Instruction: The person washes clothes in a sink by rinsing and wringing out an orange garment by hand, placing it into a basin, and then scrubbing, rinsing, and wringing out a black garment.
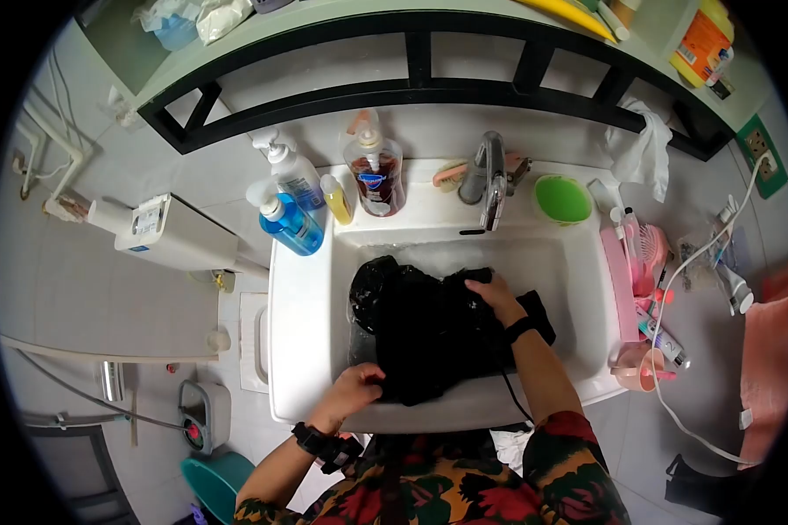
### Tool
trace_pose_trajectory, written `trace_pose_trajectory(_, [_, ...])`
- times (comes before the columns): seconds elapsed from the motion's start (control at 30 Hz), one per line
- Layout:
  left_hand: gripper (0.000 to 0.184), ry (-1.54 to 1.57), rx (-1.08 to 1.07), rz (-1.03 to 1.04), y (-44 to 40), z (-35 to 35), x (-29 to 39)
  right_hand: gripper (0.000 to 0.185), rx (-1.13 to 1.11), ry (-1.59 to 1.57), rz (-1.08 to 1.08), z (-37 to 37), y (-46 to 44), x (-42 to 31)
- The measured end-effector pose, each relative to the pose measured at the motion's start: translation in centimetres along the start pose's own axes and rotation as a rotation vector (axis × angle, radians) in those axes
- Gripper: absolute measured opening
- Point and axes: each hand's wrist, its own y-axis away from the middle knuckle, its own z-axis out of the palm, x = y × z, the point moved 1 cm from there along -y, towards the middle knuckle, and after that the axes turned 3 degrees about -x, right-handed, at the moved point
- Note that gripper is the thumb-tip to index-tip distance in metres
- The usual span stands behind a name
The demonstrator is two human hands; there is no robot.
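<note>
A black wet garment [429,328] lies bunched in the white sink [578,289], its exact kind not clear. One glossy, soaked part bulges at its left in shallow, sudsy water. My right hand [499,299] is closed on the upper right of the cloth, some fingertips hidden in its folds. At the lower left edge, near the sink's front rim, my left hand [352,394] pinches the fabric with curled fingers. A dark band is around each wrist, and a thin black cord hangs from the right one.
A faucet [492,179] rises behind the basin, with a green bowl [562,199] to its right. Pump bottles, including a blue bottle [291,224] and a brown soap bottle [375,179], line the back left rim. A pink organizer [620,289] and a white cable [674,376] are at right.
</note>
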Motion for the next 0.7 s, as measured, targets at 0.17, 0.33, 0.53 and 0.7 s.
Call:
trace_pose_trajectory(0.17, [0.054,-0.469,0.269,0.294,-2.4,-0.9,5.0,0.022,-0.005,-0.090,0.060,2.3,4.3,-4.9])
trace_pose_trajectory(0.33, [0.071,-0.333,0.189,0.511,-6.7,1.4,10.0,0.020,-0.027,-0.073,-0.149,1.9,9.3,-12.7])
trace_pose_trajectory(0.53, [0.060,0.101,0.056,0.740,-6.5,3.3,16.4,0.032,-0.046,0.399,-0.560,1.8,15.9,-19.6])
trace_pose_trajectory(0.7, [0.047,0.201,0.195,0.525,-6.4,0.3,10.1,0.051,-0.373,0.199,-0.635,5.6,14.2,-15.0])
